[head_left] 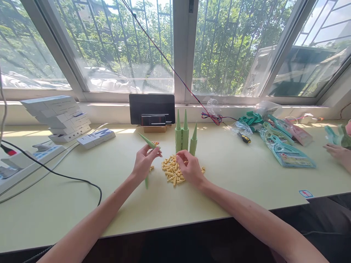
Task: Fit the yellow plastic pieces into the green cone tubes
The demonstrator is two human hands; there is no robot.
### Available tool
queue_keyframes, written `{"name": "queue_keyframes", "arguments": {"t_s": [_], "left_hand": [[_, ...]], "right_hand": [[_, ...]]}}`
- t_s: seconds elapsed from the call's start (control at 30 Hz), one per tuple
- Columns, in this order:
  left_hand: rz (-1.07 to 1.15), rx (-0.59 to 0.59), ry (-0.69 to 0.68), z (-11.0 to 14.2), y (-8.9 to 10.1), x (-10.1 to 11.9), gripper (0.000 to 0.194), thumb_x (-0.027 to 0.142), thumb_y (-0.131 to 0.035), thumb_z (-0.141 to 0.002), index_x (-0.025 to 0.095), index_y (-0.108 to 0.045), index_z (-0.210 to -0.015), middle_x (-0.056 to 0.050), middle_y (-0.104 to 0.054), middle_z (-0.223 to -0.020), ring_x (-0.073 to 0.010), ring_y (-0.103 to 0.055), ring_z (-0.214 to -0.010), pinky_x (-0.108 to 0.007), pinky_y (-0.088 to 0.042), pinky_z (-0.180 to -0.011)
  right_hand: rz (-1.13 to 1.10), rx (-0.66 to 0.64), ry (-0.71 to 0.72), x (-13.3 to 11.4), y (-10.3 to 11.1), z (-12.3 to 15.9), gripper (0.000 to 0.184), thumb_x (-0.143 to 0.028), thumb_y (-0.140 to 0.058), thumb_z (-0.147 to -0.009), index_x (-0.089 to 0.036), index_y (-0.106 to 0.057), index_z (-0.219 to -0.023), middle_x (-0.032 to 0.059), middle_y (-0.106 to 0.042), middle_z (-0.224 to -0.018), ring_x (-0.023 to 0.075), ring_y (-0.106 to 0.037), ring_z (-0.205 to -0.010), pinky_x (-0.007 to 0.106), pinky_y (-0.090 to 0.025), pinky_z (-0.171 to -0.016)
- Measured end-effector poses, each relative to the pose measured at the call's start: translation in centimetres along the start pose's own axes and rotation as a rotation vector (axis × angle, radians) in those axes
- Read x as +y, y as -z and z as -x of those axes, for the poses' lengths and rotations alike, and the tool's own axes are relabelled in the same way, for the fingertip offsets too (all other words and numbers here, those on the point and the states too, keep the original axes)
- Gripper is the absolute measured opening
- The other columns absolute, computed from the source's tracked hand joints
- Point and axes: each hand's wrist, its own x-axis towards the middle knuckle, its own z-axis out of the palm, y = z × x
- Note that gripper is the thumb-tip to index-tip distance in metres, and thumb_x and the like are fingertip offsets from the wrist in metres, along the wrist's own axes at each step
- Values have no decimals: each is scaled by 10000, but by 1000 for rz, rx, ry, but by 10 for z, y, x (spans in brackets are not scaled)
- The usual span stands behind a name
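Though between hands (144,160), pegs (172,172) nearer right (190,170)

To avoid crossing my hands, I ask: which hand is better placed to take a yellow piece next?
Probably right: the right hand is at the yellow pile, while the left hand, farther away, holds a green cone.

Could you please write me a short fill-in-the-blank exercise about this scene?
The pointed piece in the left hand is coloured ____.
Beyond the heap of small yellow pieces, ____ pointed towers stand upright.
From the wearer's view, the stack of white boxes is to the ____ of the black screen.

Missing words: green; three; left
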Motion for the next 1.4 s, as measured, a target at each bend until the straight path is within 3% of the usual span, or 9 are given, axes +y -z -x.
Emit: {"name": "queue_keyframes", "arguments": {"t_s": [0.17,0.3,0.57,1.4], "left_hand": [[-246,-96,-81,8,-4,5,266,369,-755,-771,179,-617,-895,-2,-579,-772,-118,-549,-626,-261,-473,-579],[-303,-164,-96,14,-9,8,283,407,-737,-781,180,-607,-888,-32,-615,-839,-128,-579,-632,-231,-432,-488],[-315,-216,-36,16,-9,7,332,448,-738,-767,184,-622,-932,-49,-652,-832,-174,-645,-671,-246,-470,-488],[-340,-344,-82,17,-10,2,260,436,-699,-787,185,-637,-815,-36,-590,-817,-164,-577,-685,-240,-480,-470]], "right_hand": [[7,5,3,-1,1,0,224,-392,-483,-941,-197,-592,-945,30,-656,-820,145,-594,-671,246,-461,-573],[15,13,7,-1,1,1,217,-382,-482,-946,-201,-599,-962,21,-641,-792,140,-573,-658,241,-455,-569],[31,25,16,0,1,1,240,-383,-460,-961,-201,-613,-1001,51,-671,-915,158,-621,-749,243,-482,-603],[40,-10,15,-1,2,1,214,-387,-481,-943,-198,-580,-959,40,-650,-888,140,-589,-665,251,-472,-565]]}}
